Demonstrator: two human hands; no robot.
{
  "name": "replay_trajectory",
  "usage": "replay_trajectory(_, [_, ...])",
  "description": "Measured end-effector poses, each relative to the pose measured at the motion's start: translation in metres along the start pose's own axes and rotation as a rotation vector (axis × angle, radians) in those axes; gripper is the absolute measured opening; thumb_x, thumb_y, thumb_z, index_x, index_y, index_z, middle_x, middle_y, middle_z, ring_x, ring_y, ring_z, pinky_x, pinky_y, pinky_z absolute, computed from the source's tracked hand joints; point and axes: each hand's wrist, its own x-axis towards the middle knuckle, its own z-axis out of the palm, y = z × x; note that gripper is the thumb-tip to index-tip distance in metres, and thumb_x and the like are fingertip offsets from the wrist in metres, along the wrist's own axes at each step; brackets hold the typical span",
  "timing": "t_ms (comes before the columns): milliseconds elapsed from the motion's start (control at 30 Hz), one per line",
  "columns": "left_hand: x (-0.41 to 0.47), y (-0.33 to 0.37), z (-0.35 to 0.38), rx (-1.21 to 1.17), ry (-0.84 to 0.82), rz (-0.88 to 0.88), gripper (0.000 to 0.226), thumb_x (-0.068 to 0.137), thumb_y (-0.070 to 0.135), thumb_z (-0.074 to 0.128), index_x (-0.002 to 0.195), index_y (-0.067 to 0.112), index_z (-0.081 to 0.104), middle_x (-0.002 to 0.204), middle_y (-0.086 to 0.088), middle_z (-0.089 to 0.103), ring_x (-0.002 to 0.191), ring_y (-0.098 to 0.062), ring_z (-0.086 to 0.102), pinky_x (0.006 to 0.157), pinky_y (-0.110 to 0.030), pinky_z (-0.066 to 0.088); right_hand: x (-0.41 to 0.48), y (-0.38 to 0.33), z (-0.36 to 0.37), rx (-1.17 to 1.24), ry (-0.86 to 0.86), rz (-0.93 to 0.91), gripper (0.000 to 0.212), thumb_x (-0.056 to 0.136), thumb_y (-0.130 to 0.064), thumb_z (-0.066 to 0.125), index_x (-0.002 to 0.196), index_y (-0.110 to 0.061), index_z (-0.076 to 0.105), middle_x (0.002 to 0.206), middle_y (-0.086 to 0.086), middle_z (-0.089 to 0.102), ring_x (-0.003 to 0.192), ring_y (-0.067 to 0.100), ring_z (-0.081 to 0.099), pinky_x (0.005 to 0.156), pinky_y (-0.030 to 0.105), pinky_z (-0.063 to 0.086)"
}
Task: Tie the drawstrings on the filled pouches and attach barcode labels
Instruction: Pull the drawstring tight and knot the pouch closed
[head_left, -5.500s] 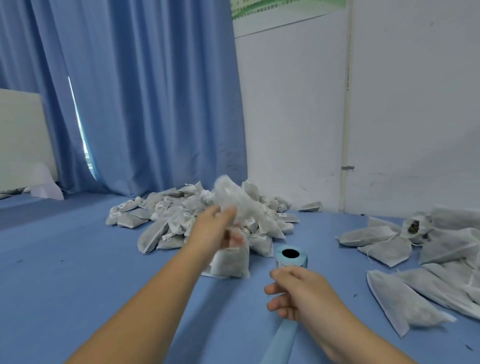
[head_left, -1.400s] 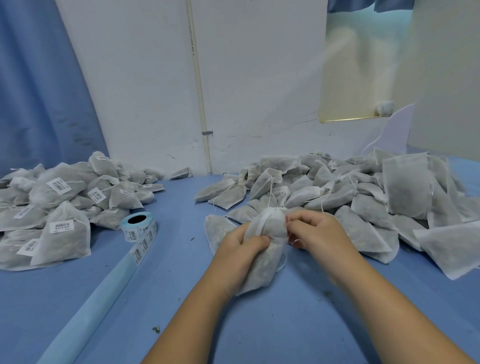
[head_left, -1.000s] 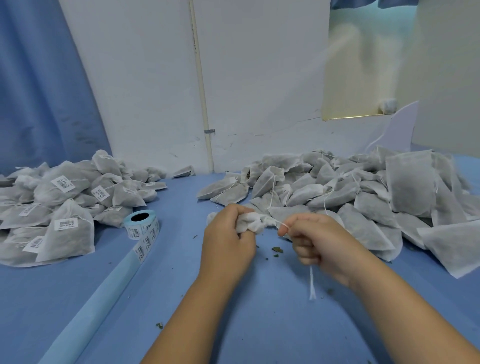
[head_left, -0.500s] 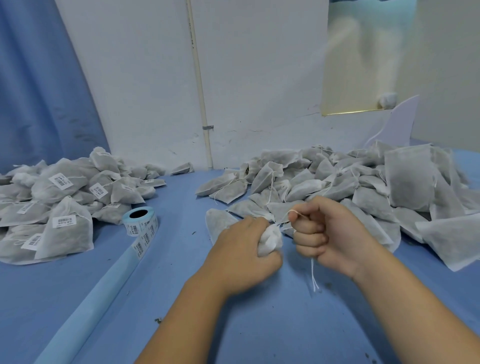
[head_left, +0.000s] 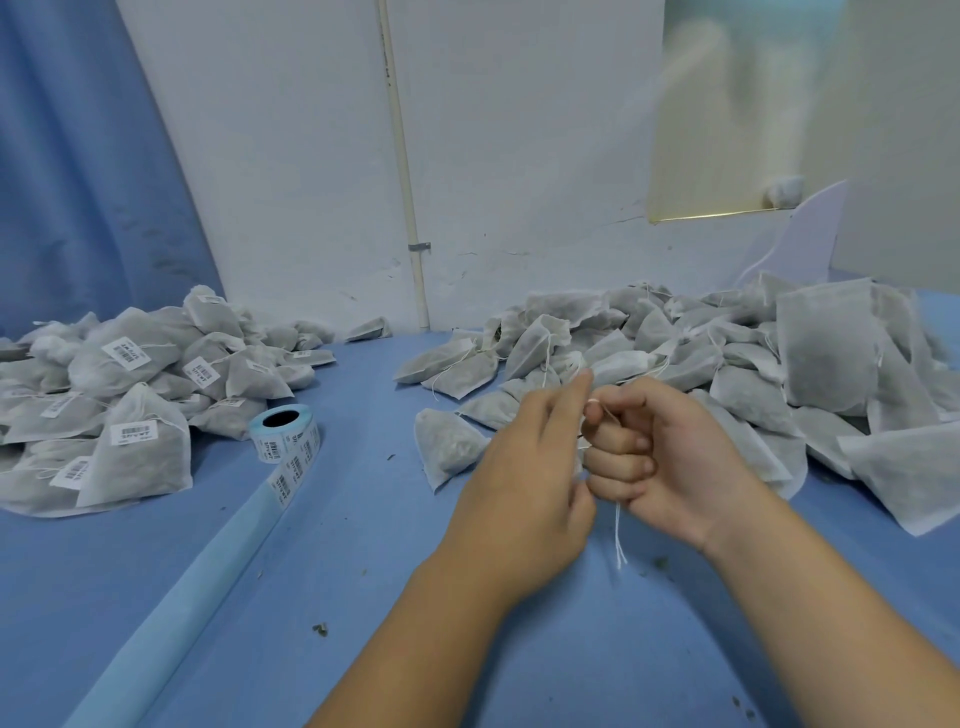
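Note:
My left hand (head_left: 524, 478) and my right hand (head_left: 665, 457) meet over the blue table (head_left: 363, 597), knuckles almost touching. The pouch being tied is almost entirely hidden behind my left hand, which grips it with the forefinger raised. My right hand is a fist curled round the white drawstring (head_left: 618, 535); the string runs over its forefinger and its loose end hangs below the fist. The blue roll of barcode labels (head_left: 283, 431) stands to the left, apart from both hands.
A heap of labelled pouches (head_left: 130, 395) lies at the left. A bigger heap of unlabelled pouches (head_left: 727, 364) fills the right. One loose pouch (head_left: 447, 447) lies just left of my left hand. A strip of label backing (head_left: 208, 571) trails from the roll toward the front edge.
My left hand has turned and closed over the pouch, hiding it. My right fist has come in against the left hand, the string still in it.

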Motion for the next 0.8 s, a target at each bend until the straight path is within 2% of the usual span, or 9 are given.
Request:
replay_trajectory(133, [-0.002,0.014,0.012,-0.199,0.01,-0.116,0.079,0.084,0.012,0.048,0.156,0.027,0.02,0.144,0.005,0.039,0.124,0.0,0.037,0.093,0.0,0.028,-0.001,-0.002,0.0,0.039,0.021,-0.02,0.017,0.07,-0.024,0.055,0.059,-0.011,0.053,0.048,-0.005,0.011,0.041,0.01,0.006,0.039,0.017,0.01])
replay_trajectory(200, [-0.002,0.016,0.01,-0.28,0.032,-0.209,0.075,0.08,0.013,0.043,0.152,0.03,0.029,0.139,0.01,0.046,0.117,0.009,0.04,0.088,0.007,0.023,-0.001,-0.003,0.0,0.053,0.063,-0.034,0.019,0.069,-0.025,0.054,0.057,-0.011,0.052,0.048,-0.005,0.01,0.039,0.009,0.007,0.039,0.016,0.01])
replay_trajectory(267, [0.001,0.012,0.008,-0.351,0.075,-0.242,0.068,0.076,0.012,0.041,0.141,0.028,0.044,0.115,0.013,0.057,0.099,0.012,0.048,0.083,0.002,0.03,-0.002,-0.005,0.0,0.093,0.072,-0.043,0.019,0.069,-0.025,0.054,0.057,-0.011,0.048,0.044,-0.006,0.013,0.034,0.008,0.011,0.04,0.015,0.01])
replay_trajectory(367, [0.002,0.01,0.005,-0.397,0.079,-0.239,0.051,0.071,0.015,0.041,0.116,0.025,0.062,0.083,0.02,0.057,0.08,0.003,0.051,0.073,-0.01,0.038,-0.003,-0.006,0.002,0.139,0.031,-0.039,0.025,0.072,-0.026,0.052,0.054,-0.011,0.046,0.044,-0.006,0.01,0.036,0.01,0.006,0.04,0.013,0.012])
replay_trajectory(433, [0.002,0.01,0.004,-0.413,0.087,-0.241,0.034,0.071,0.02,0.045,0.095,0.037,0.062,0.071,0.022,0.056,0.069,0.002,0.05,0.065,-0.011,0.037,-0.004,-0.006,0.004,0.149,0.007,-0.037,0.027,0.073,-0.027,0.053,0.053,-0.01,0.047,0.046,-0.005,0.007,0.037,0.01,0.005,0.039,0.013,0.013])
replay_trajectory(500, [0.002,0.01,0.002,-0.48,0.081,-0.284,0.014,0.073,0.036,0.05,0.082,0.036,0.06,0.066,0.016,0.058,0.062,-0.002,0.049,0.061,-0.017,0.041,-0.004,-0.007,0.004,0.139,-0.014,-0.04,0.027,0.071,-0.028,0.056,0.052,-0.01,0.048,0.046,-0.005,0.007,0.037,0.01,0.005,0.038,0.012,0.014])
replay_trajectory(600, [0.005,0.009,-0.005,-0.653,0.04,-0.383,0.021,0.08,0.047,0.058,0.067,0.031,0.061,0.054,0.011,0.049,0.055,-0.009,0.042,0.057,-0.027,0.036,-0.005,-0.007,0.002,0.067,-0.012,-0.042,0.025,0.066,-0.028,0.06,0.053,-0.01,0.05,0.045,-0.006,0.01,0.038,0.01,0.006,0.04,0.014,0.012])
replay_trajectory(733, [0.007,0.006,-0.02,-0.778,-0.033,-0.418,0.042,0.097,0.023,0.061,0.055,0.022,0.06,0.043,0.01,0.043,0.041,-0.005,0.036,0.045,-0.015,0.032,-0.005,-0.006,0.0,-0.013,-0.011,-0.023,0.022,0.067,-0.027,0.058,0.054,-0.011,0.051,0.047,-0.006,0.013,0.041,0.01,0.007,0.043,0.018,0.01])
replay_trajectory(800, [0.008,0.005,-0.025,-0.894,-0.039,-0.432,0.042,0.095,0.024,0.062,0.053,0.02,0.06,0.043,0.005,0.043,0.039,-0.008,0.035,0.043,-0.016,0.032,-0.005,-0.005,-0.001,-0.034,-0.012,-0.02,0.021,0.068,-0.026,0.056,0.055,-0.011,0.052,0.052,-0.004,0.01,0.041,0.009,0.009,0.042,0.018,0.012])
